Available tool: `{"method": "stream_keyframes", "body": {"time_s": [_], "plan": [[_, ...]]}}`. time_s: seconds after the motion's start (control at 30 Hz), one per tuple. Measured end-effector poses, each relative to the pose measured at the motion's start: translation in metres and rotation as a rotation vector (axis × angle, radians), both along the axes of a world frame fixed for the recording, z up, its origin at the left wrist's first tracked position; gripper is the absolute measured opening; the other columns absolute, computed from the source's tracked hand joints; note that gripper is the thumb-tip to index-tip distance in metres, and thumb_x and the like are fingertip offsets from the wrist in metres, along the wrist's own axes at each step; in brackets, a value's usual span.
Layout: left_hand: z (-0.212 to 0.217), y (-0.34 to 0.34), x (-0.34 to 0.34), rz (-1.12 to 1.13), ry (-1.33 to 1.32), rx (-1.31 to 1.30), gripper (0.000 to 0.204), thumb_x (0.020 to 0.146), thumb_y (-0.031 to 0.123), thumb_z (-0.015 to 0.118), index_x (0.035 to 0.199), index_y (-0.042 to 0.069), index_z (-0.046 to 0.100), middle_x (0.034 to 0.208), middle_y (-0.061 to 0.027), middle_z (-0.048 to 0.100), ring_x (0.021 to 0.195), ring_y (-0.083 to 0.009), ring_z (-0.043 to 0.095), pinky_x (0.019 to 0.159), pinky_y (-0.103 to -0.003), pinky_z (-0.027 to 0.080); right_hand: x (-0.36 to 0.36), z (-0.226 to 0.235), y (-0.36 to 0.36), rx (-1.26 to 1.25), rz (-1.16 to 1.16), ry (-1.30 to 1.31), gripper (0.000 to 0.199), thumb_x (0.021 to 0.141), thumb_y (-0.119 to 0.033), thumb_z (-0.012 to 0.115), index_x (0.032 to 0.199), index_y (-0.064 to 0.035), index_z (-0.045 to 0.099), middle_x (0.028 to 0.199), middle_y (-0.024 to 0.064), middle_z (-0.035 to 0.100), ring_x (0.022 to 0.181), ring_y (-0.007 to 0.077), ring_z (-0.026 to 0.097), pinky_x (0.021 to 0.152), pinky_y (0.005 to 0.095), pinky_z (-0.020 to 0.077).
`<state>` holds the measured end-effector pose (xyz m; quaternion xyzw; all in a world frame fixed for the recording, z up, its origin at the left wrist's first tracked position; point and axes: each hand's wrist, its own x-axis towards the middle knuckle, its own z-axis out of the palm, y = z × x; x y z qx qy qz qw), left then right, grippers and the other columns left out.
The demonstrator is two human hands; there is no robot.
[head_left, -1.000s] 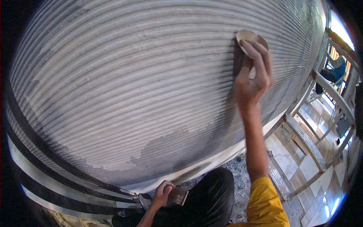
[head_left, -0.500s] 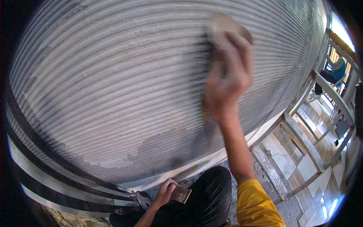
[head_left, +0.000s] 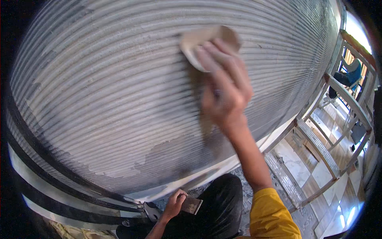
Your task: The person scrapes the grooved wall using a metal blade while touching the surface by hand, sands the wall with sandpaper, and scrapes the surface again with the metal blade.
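Note:
A large ridged grey panel (head_left: 119, 99), with a whitish coating over much of it, fills the space before me. My right hand (head_left: 229, 87) is raised against its middle, fingers closed on a curved tan sheet (head_left: 191, 42) that looks like sandpaper, though blur hides its exact kind. The sheet lies against the ridges. Low down by my left thigh, my left hand (head_left: 174, 204) grips a flat brown scraper-like piece (head_left: 191, 205) with a pale edge; its handle, if any, is hidden in the fingers.
A metal ladder-like frame (head_left: 314, 145) stands to the right over a tiled floor (head_left: 292, 159). Farther off, a person in blue (head_left: 352, 73) sits. Black and white bands (head_left: 71, 201) curve along the lower left. My dark-trousered knee (head_left: 227, 191) is close below the panel.
My right hand has swept left and slightly down across the ridges with the tan sheet. My left hand and the brown piece have barely moved.

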<state>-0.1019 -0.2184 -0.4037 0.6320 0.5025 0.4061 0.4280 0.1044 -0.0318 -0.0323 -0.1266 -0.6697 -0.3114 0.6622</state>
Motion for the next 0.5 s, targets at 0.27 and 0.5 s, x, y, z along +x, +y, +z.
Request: {"method": "stream_keyframes", "body": {"time_s": [0.27, 0.5], "plan": [[0.010, 0.000, -0.016, 0.027, 0.002, 0.041, 0.023, 0.102, 0.024, 0.055, 0.104, 0.002, 0.061, 0.093, -0.0068, 0.061, 0.092, -0.0178, 0.058, 0.087, -0.033, 0.046, -0.041, -0.016, -0.020, 0.021, 0.022, -0.056, 0.041, 0.069, 0.005, 0.065, 0.109, 0.0064, 0.074, 0.113, 0.0218, 0.071, 0.113, 0.0374, 0.067, 0.099, 0.0463, 0.0533], [-0.001, -0.010, -0.024, 0.101, -0.003, -0.029, 0.023, 0.102, 0.024, 0.055, 0.104, 0.003, 0.061, 0.095, -0.0080, 0.063, 0.095, -0.0196, 0.060, 0.089, -0.033, 0.047, 0.026, -0.024, 0.005, -0.047, -0.109, 0.060, 0.044, 0.070, 0.010, 0.059, 0.111, 0.0046, 0.074, 0.113, 0.0208, 0.071, 0.113, 0.0381, 0.067, 0.095, 0.0422, 0.0540]]}}
